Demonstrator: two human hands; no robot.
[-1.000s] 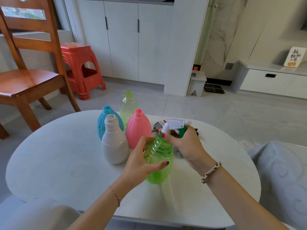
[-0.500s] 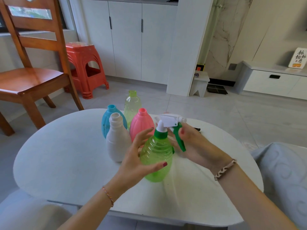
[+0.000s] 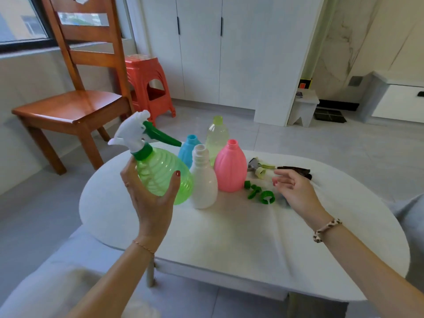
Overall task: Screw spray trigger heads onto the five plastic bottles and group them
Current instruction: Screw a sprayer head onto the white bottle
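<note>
On the white oval table, four capless plastic bottles cluster near the far edge. The left hand grips a ribbed green bottle with spray trigger head fitted, tilted above the left edge; the right hand hovers loosely open, empty.

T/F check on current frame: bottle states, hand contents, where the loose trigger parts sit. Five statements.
1. The left hand holds the translucent green ribbed bottle tilted, with a white and green spray trigger head on it. True.
2. The right hand grips a trigger head. False: it is open and empty, above the white table.
3. The pink plastic bottle has a trigger head on. False: its neck is open.
4. The white opaque bottle stands upright with a bare threaded neck. True.
5. The loose green trigger parts lie left of the bottles. False: they lie to the right, near the right hand.
</note>
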